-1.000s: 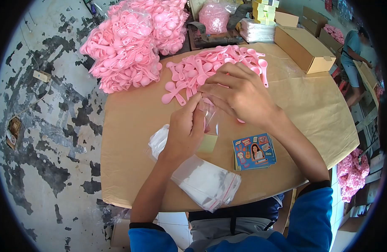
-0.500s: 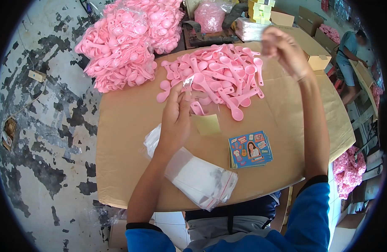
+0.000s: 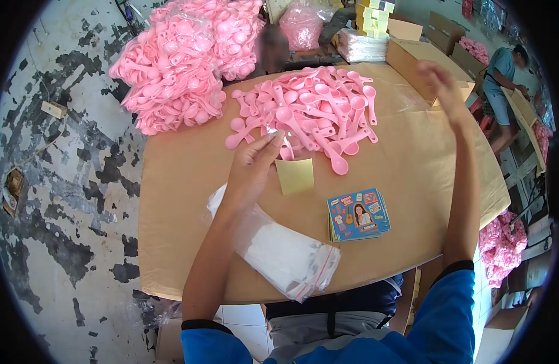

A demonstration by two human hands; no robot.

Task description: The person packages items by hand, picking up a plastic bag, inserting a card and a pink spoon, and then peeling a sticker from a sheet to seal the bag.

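My left hand (image 3: 252,167) pinches the top of a clear plastic bag, which holds a pink spoon (image 3: 286,150) and a yellowish card (image 3: 296,176). Raised at the right, near a cardboard box, my right hand (image 3: 446,91) is blurred; its fingers are apart and show nothing between them. A heap of pink spoons (image 3: 328,100) lies just beyond the bag. Below my left hand rests a stack of clear plastic bags (image 3: 285,252). To its right is a stack of blue printed cards (image 3: 359,215).
Large bags of pink spoons (image 3: 170,67) stand at the back left. At the back right are a cardboard box (image 3: 428,68) and yellow boxes (image 3: 373,17). A blurred head shows behind the table (image 3: 188,242). Another person (image 3: 501,91) is at the far right.
My right hand has moved right and slightly down, away from the spoon heap. My left hand has shifted slightly, still with the bag. A head has appeared behind the table.
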